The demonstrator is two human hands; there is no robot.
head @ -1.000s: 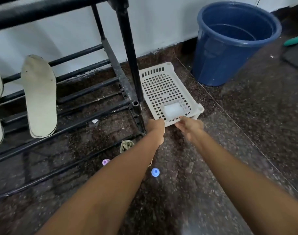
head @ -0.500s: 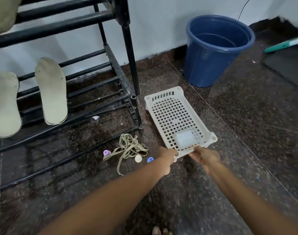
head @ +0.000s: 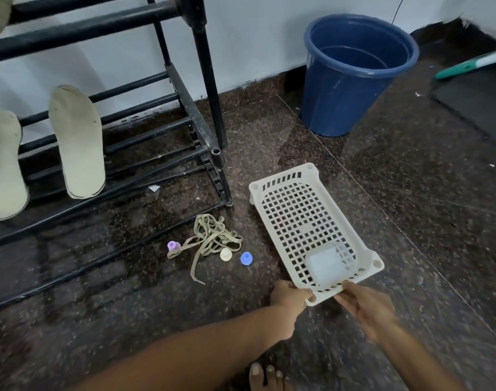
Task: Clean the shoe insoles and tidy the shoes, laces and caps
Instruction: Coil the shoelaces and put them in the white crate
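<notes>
Now both hands, left hand (head: 287,299) and right hand (head: 363,304), grip the perforated white plastic basket's (head: 275,221) near rim with curled fingers.

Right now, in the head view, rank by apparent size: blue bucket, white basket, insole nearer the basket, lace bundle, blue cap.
1. blue bucket and white basket: alike; basket is nearer, so unranked
2. insole nearer the basket
3. lace bundle
4. blue cap

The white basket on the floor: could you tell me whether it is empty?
Nearly empty: the basket holds only one pale translucent block at its near end; laces and caps lie outside on the floor.
</notes>
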